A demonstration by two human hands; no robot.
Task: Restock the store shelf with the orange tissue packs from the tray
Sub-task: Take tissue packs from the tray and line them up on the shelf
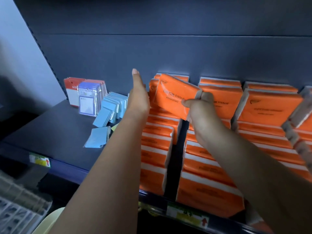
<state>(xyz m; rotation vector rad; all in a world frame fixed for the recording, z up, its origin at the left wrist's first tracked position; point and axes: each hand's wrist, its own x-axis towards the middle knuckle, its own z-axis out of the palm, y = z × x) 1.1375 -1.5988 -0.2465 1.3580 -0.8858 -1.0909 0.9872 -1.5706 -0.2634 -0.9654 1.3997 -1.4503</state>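
Note:
My right hand (200, 105) grips the lower right corner of an orange tissue pack (173, 95) and holds it tilted over the back of the leftmost orange row. My left hand (137, 97) is flat, fingers straight, pressing against the left side of the packs at the back of that row (152, 86). Rows of orange tissue packs (209, 174) fill the dark shelf (55, 132) from the middle to the right edge. No tray is in view.
Left of the orange rows stand red and blue card packets (84, 97) and light blue packets (111, 107), one lying loose (98, 137). Price labels (189, 215) hang on the shelf's front rail. A dark gap (175, 149) separates two orange rows.

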